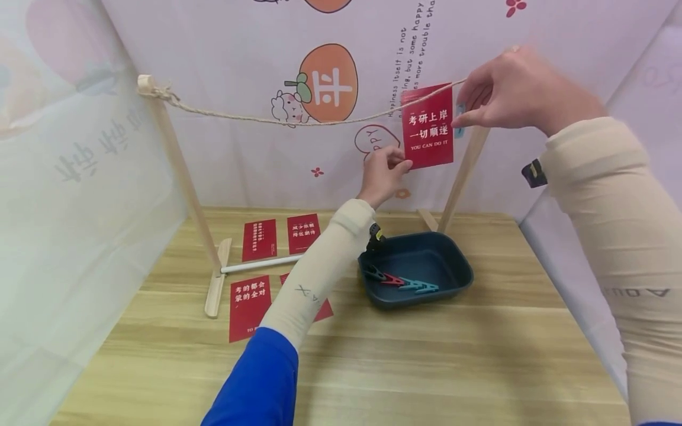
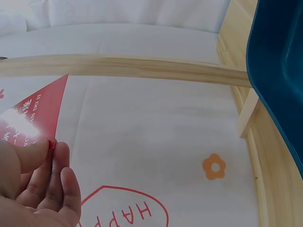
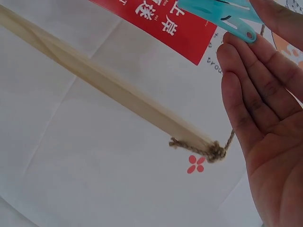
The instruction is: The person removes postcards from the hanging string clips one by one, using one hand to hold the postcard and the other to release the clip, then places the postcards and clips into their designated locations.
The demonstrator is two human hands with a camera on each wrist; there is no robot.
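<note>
In the head view, a red card with white lettering is held upright at a sagging rope. My left hand pinches its lower left corner; the left wrist view also shows the card's corner between thumb and fingers. At the card's right edge, my right hand holds a light blue clothespin. The right wrist view shows the clothespin between thumb and fingers, overlapping the card. Whether its tips bite on card and rope, I cannot tell.
A dark blue basin holds several clothespins. Several red cards lie on the table at left, one partly behind my left sleeve. Wooden posts carry the rope, and a white rod runs along the table from the left foot.
</note>
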